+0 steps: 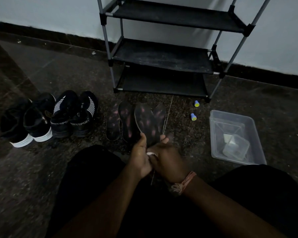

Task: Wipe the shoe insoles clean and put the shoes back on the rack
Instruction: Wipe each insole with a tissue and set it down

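At lower centre of the frame, the left hand point(139, 158) and right hand point(166, 158), close together, grip a thin, light, likely floppy insole point(147, 123) by its heel end.

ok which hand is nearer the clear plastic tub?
Right. The right hand sits at centre, nearer the clear plastic tub at floor right. The left hand is beside it, on the side away from the tub, holding an insole.

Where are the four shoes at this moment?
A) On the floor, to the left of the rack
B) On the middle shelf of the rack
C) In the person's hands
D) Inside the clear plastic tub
A: the four shoes stand on the floor left of the rack, whose visible shelves hold none.
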{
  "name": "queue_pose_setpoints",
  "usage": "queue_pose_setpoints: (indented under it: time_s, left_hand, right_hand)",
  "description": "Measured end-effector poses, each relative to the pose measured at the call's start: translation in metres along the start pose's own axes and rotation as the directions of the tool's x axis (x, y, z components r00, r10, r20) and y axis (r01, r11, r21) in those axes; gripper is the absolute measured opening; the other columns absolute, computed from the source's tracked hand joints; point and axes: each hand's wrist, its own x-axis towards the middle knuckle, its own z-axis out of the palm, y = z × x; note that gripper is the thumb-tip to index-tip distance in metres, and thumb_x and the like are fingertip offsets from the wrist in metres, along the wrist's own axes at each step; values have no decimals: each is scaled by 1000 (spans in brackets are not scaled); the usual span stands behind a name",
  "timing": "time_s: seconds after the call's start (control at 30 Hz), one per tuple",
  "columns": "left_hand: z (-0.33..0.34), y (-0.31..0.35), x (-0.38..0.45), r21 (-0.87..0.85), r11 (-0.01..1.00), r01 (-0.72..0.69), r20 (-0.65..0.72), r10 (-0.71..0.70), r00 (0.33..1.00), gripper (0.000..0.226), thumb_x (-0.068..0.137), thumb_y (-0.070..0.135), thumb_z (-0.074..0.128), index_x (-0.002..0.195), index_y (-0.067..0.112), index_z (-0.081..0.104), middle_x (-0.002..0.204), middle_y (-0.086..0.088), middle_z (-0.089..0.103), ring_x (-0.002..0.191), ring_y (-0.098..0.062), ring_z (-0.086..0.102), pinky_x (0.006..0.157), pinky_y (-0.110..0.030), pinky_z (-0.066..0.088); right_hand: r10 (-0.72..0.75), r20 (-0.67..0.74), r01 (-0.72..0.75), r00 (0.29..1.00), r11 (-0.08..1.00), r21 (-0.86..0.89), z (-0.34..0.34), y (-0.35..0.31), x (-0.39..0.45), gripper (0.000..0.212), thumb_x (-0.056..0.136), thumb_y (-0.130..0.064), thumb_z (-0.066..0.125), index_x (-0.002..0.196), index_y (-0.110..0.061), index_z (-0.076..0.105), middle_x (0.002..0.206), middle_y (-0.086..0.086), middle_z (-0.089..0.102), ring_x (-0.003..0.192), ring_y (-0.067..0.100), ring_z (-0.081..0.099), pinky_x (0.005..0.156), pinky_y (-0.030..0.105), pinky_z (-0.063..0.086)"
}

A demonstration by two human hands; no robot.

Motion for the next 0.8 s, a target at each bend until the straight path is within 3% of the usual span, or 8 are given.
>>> queue_pose_setpoints:
  time_s: [0.07, 0.17, 0.33, 0.47, 0.57, 0.63, 0.73, 0.8]
  left_hand:
    - [1, 0, -2, 11, 1000, -6, 10, 6, 1000, 75, 103, 60, 26, 105, 9, 81, 118, -16, 73, 118, -29, 65, 112, -46, 40]
    - [4, -6, -3, 53, 998, 27, 6, -28, 1000, 68, 102, 60, 29, 130, 12, 68, 135, -15, 65, 126, -30, 60, 113, -47, 40]
    - [4, -2, -9, 40, 999, -5, 16, 4, 1000, 70, 103, 58, 27, 131, 5, 62, 124, -14, 71, 111, -24, 70, 102, -42, 47]
    - [7, -5, -8, 46, 999, 11, 38, -13, 999, 64, 103, 57, 30, 138, 13, 59, 138, -14, 63, 129, -28, 58, 115, -48, 37]
    - [6, -3, -9, 29, 1000, -3, 29, 3, 1000, 67, 102, 58, 28, 133, 9, 64, 130, -14, 68, 121, -26, 65, 108, -43, 43]
    - [7, -2, -8, 16, 1000, -17, 23, 16, 1000, 67, 103, 57, 29, 135, 10, 63, 132, -15, 67, 122, -27, 65, 110, -46, 41]
    - [9, -4, -6, 26, 1000, -3, 36, 2, 999, 64, 101, 57, 34, 144, 13, 55, 143, -15, 58, 135, -30, 54, 119, -51, 32]
    - [8, -5, -7, 25, 1000, 9, 29, -10, 1000, 65, 102, 57, 33, 144, 12, 54, 142, -14, 60, 134, -29, 54, 117, -48, 35]
  right_hand:
    - [-18, -50, 13, 999, 995, -100, -7, 10, 6, 9, 83, -13, 60, 75, -16, 62, 80, 9, 64, 75, 26, 61, 78, 41, 49]
    - [100, -179, -131, 979, 977, -167, -20, 24, 17, 9, 83, -10, 62, 74, -12, 63, 78, 11, 62, 74, 30, 60, 69, 38, 48]
    - [-49, -41, 39, 998, 972, -230, -2, 3, -1, 9, 85, -17, 57, 77, -16, 63, 81, 8, 63, 75, 27, 62, 81, 40, 47]
    - [102, -252, -160, 962, 961, -225, -23, 29, 19, 22, 94, -18, 51, 75, -13, 63, 81, 11, 63, 77, 30, 59, 76, 43, 48]
    - [-3, -84, -17, 996, 971, -240, -6, 3, 3, 14, 87, -19, 53, 76, -18, 62, 82, 8, 63, 79, 28, 59, 85, 43, 49]
    - [-30, -15, 25, 999, 965, -261, -7, 7, 1, 14, 85, -21, 53, 74, -19, 61, 80, 7, 63, 80, 27, 60, 84, 41, 48]
    - [61, -216, -121, 975, 953, -279, -31, 39, 21, 16, 84, -13, 57, 69, -14, 63, 75, 11, 64, 74, 31, 60, 73, 42, 49]
    - [26, -198, -93, 980, 937, -338, -27, 31, 18, 15, 84, -14, 56, 72, -14, 64, 76, 10, 64, 75, 30, 60, 78, 42, 50]
